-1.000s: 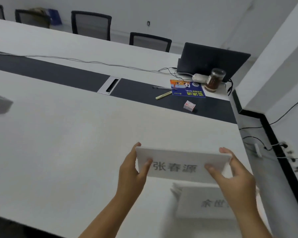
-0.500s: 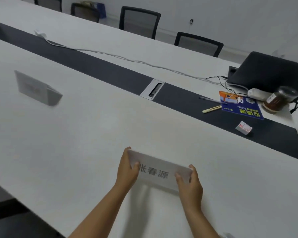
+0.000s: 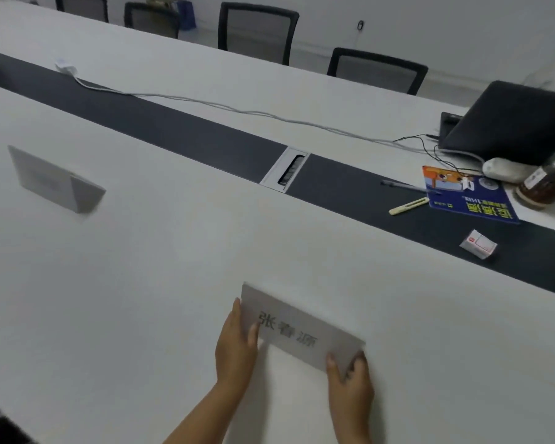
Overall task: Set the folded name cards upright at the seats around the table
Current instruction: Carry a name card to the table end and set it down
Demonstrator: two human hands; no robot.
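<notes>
A white folded name card with three printed black characters is held at both ends, low over the near side of the long white table. My left hand grips its left end with the thumb on the printed face. My right hand pinches its right end. Whether the card's lower edge touches the table I cannot tell. A second folded name card stands upright on the table at the far left, apart from both hands.
A dark strip with a cable slot runs along the table's middle. At the right lie a laptop, a blue booklet, a jar, pens and a small box. A long cable crosses the far side. Several chairs stand behind.
My view has swung left along the table. Both hands carried the name card leftwards and down toward the surface. The stack of cards seen at the lower right has left the view.
</notes>
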